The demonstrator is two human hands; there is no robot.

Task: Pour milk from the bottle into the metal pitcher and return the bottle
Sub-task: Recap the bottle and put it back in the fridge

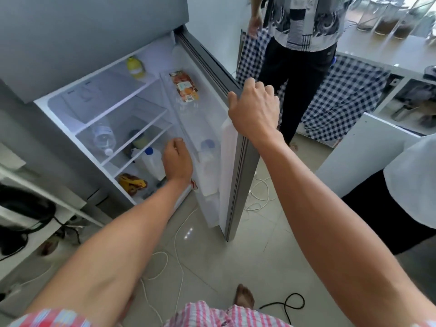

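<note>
A small fridge stands open, its door [236,161] swung out to the right. My right hand [253,109] is shut on the door's top edge. My left hand [178,159] reaches inside at the lower shelf, fingers curled, holding nothing. Just left of it stands a white milk bottle with a blue cap [152,162]. A second white bottle with a blue cap [208,166] sits in the lower door rack, to the right of my left hand. No metal pitcher is in view.
Inside lie a clear water bottle [102,138], a yellow bottle [135,67], a yellow packet [131,182] and a carton [185,87] in the door's top rack. Two people stand to the right. White and black cables [179,241] trail on the tiled floor.
</note>
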